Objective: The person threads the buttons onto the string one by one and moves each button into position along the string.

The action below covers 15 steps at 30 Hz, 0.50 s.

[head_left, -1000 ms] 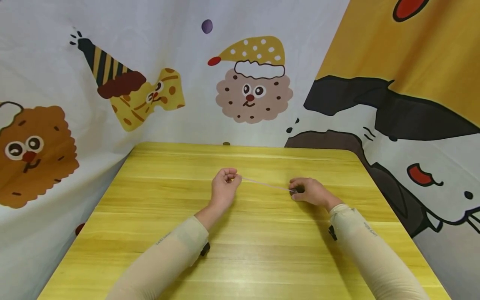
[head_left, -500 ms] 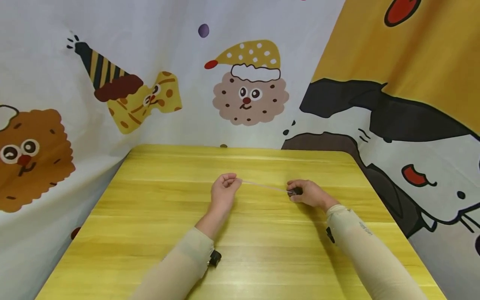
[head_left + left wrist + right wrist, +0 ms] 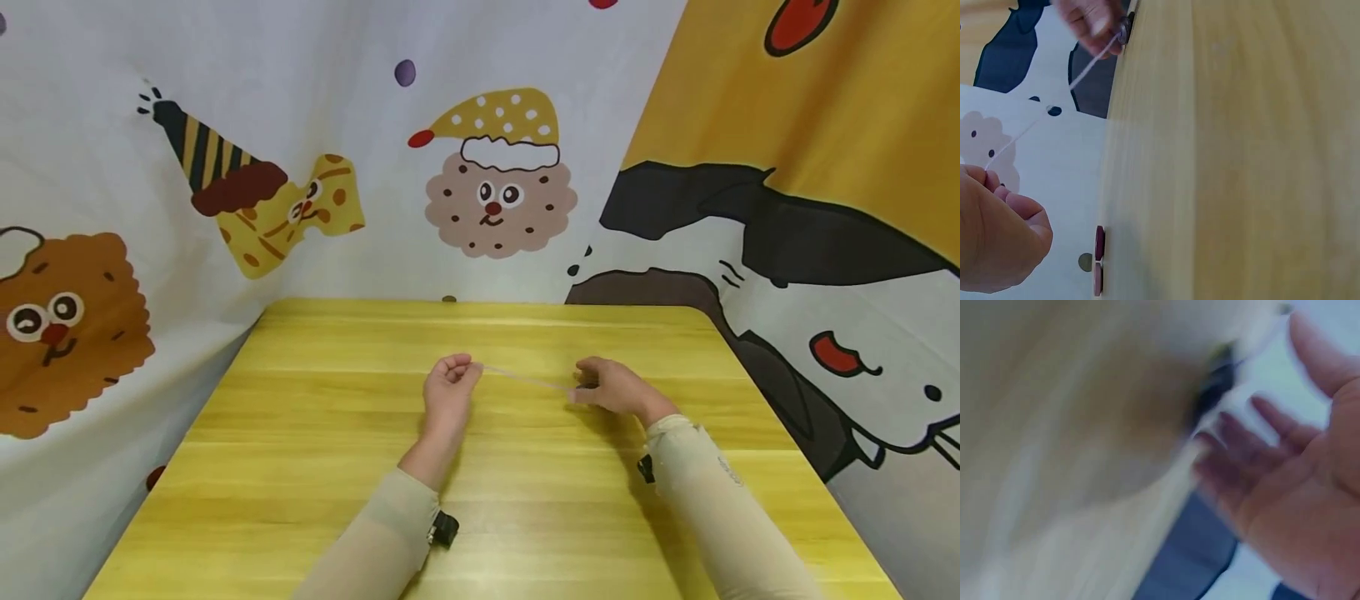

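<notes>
Head view: left hand point(image 3: 448, 388) clenched, pinching a thin strip point(image 3: 525, 380), stretched rightward to right hand point(image 3: 611, 387) (grip unclear), yellow table point(image 3: 315, 467) beneath, cartoon curtains point(image 3: 225, 125) beyond; left wrist: strip point(image 3: 1054, 106) taut, dark button point(image 3: 1124, 29) by far fingers; right wrist: blurred, fingers point(image 3: 1254, 450) spread.

A yellow wooden surface point(image 3: 322, 467) fills the foreground. Behind it hangs a white cartoon backdrop point(image 3: 360, 250) printed with a biscuit face in a spotted hat point(image 3: 498, 196), a striped party hat point(image 3: 198, 150) and a brown biscuit point(image 3: 67, 329); a yellow panel point(image 3: 810, 108) stands at the right.
</notes>
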Available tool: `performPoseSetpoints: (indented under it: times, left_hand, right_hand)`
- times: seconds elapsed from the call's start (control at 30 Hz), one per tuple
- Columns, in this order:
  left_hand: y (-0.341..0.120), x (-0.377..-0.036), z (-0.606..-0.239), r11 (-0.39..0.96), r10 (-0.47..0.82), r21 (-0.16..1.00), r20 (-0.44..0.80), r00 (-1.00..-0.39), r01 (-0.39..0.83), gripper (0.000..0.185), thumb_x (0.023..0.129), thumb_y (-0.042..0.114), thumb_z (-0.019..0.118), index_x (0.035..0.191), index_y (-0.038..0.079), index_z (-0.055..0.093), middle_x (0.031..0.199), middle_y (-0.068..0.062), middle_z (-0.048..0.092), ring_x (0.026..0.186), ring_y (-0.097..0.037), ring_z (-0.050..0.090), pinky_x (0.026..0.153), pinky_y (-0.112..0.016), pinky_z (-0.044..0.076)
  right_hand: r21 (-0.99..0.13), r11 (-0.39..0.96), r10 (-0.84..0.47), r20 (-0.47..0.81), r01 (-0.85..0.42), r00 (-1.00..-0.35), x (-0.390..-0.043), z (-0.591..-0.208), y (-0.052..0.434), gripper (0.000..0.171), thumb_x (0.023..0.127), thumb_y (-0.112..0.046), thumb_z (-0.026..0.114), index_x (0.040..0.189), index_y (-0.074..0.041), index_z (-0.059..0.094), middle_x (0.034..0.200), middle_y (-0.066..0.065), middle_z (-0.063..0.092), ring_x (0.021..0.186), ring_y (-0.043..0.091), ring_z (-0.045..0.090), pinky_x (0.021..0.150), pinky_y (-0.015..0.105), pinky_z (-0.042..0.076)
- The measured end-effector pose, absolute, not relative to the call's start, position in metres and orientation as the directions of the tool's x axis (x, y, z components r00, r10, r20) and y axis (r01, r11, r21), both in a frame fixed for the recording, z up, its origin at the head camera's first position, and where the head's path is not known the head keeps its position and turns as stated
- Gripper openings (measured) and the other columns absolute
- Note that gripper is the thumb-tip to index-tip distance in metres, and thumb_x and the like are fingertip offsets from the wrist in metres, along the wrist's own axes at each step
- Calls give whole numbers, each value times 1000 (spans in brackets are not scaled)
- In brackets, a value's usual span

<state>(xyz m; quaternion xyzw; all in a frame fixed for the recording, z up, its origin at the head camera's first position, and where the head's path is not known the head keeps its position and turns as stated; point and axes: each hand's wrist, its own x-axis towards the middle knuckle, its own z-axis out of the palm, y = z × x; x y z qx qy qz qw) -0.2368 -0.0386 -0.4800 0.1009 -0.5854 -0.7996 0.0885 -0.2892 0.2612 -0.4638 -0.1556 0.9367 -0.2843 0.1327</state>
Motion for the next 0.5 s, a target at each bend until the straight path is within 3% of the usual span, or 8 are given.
performPoseSetpoints:
  times: [0.1, 0.23, 0.5]
  left_hand:
    - [-38, -236, -482, -296, -268, 955, -52, -962, 31, 18, 96, 7, 76, 111, 7, 68, 96, -1, 66, 91, -14, 61, 78, -21, 52]
    - [-38, -236, -482, -285, -275, 958, -40, -961, 42, 20, 96, 9, 76, 113, 5, 68, 97, -1, 66, 91, -14, 61, 79, -23, 52]
    - [-39, -235, -482, -268, -276, 963, -58, -959, 19, 22, 98, 11, 75, 117, 5, 66, 100, -2, 65, 94, -15, 60, 86, -32, 53]
  right_hand:
    - [-581, 789, -327, -119, -201, -938, -280, -451, 225, 70, 107, -43, 65, 161, -3, 44, 161, 24, 51, 148, 47, 49, 119, 64, 43]
    - [-673, 702, -358, -53, -231, -932, -266, -442, 172, 65, 108, -47, 63, 158, -6, 50, 158, 20, 56, 148, 44, 51, 119, 62, 44]
    - [-710, 628, -375, 84, -319, -923, -259, -454, 119, 35, 105, -30, 72, 135, -12, 72, 130, 9, 76, 127, 31, 68, 112, 54, 53]
